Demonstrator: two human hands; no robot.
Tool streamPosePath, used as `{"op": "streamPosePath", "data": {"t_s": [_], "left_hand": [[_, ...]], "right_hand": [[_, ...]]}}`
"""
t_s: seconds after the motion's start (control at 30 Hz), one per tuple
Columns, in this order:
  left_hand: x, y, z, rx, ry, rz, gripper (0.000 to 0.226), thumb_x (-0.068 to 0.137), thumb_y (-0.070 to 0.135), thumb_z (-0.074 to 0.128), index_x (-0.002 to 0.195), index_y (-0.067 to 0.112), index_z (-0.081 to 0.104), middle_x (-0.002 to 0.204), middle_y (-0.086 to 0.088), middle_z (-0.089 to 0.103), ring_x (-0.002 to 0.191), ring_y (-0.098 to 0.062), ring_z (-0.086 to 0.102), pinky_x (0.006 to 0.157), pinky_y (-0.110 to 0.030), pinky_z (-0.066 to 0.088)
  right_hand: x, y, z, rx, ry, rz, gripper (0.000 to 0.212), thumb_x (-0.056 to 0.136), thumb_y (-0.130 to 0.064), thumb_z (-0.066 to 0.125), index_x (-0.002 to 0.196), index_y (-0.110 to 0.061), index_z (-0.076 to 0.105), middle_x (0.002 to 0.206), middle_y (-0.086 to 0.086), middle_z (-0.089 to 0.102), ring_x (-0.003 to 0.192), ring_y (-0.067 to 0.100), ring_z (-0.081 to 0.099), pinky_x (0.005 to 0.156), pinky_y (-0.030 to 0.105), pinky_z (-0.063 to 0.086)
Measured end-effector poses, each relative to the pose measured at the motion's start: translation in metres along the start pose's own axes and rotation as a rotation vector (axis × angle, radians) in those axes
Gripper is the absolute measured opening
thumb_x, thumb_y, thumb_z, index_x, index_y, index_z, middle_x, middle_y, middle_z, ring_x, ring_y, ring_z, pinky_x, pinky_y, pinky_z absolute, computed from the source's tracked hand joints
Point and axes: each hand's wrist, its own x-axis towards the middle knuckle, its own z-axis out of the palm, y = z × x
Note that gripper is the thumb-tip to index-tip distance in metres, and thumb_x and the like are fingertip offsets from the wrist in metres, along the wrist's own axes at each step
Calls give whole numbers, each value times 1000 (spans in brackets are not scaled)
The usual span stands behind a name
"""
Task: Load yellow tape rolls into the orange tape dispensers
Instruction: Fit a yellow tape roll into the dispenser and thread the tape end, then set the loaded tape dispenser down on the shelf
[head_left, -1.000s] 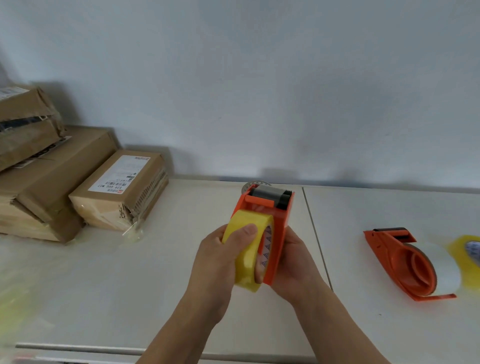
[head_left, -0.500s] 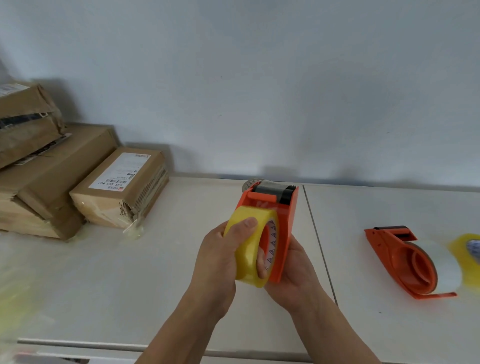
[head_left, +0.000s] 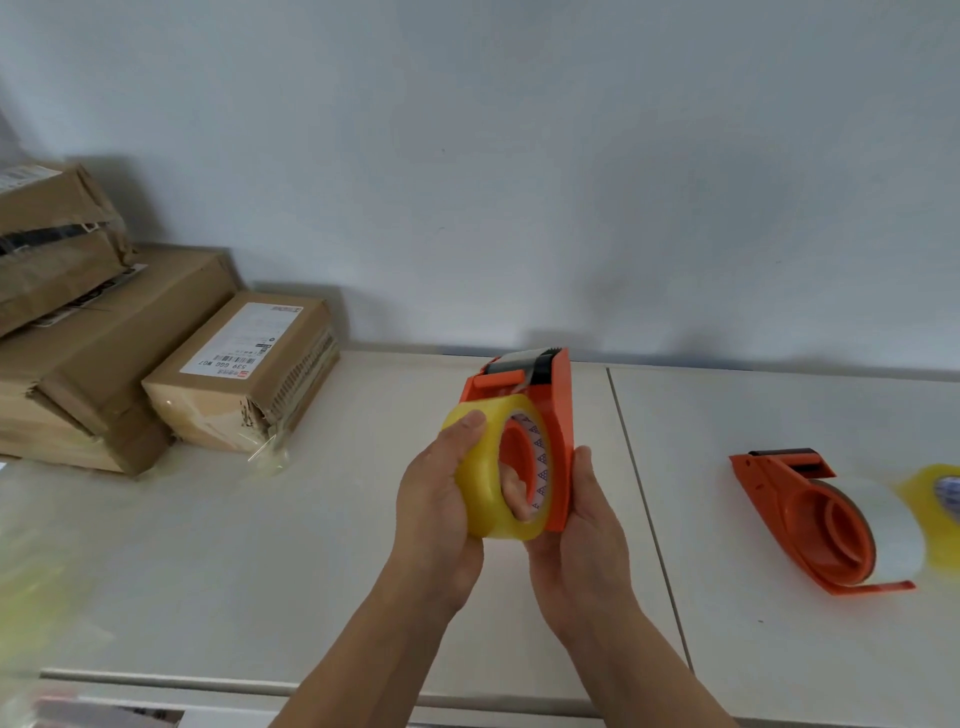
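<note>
A pale table (head_left: 260, 545) fills the lower half of the view, with a seam running front to back just right of the hands and a plain wall (head_left: 519, 156) behind it. At far left, 3 cardboard boxes (head_left: 93, 353) are stacked and pushed together against the wall. The middle of the table, between the boxes and the hands, lies bare, and so does the strip on the right between the seam and a 2nd dispenser (head_left: 810, 514), which lies on its side with a pale roll in it. A yellow roll (head_left: 940, 499) sits just behind that one, cut off by the right edge.

Above the table, close to its front edge, the right hand (head_left: 582, 525) wraps the back of an upright orange dispenser (head_left: 556, 415), thumb along its right edge, 1 fingertip showing through the hub. The left hand (head_left: 436, 499) curls round the outer face of the tape roll (head_left: 493, 467), thumb pressed on top. The roll sits against the dispenser's left face, around the orange hub; whether it is fully seated I can't tell.
</note>
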Motion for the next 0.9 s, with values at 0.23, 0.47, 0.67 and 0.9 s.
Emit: {"op": "streamPosePath", "data": {"t_s": [0.23,0.47,0.67,0.9], "left_hand": [[0,-10,-4,-162,-33,-18,62,69,46,66,113,2,63,64,-11,66,57,-23,66,57,-36,58],[0,-18,-6,-92,27,72,42,76,51,58,81,13,75,61,-9,66,57,-20,63,65,-33,58],[2,-23,-7,222,246,127,59,74,70,46,77,19,75,77,-6,74,81,-21,70,84,-35,52],[8,-13,-41,152,669,274,19,97,36,48,89,24,59,80,0,62,70,-18,57,70,-30,46]], "right_hand": [[-9,-7,7,53,-217,149,52,97,-49,44,135,-16,57,134,15,62,125,35,57,103,53,45],[-6,-16,-2,76,-252,56,82,71,-36,85,139,-11,47,140,27,50,114,40,56,100,53,48],[-6,-41,3,-69,-218,-68,67,65,-26,88,123,-17,56,112,11,68,90,29,66,76,40,58],[10,-83,41,-1199,-162,-249,48,61,-38,70,105,-53,61,110,-11,56,93,10,62,76,28,49]]}}
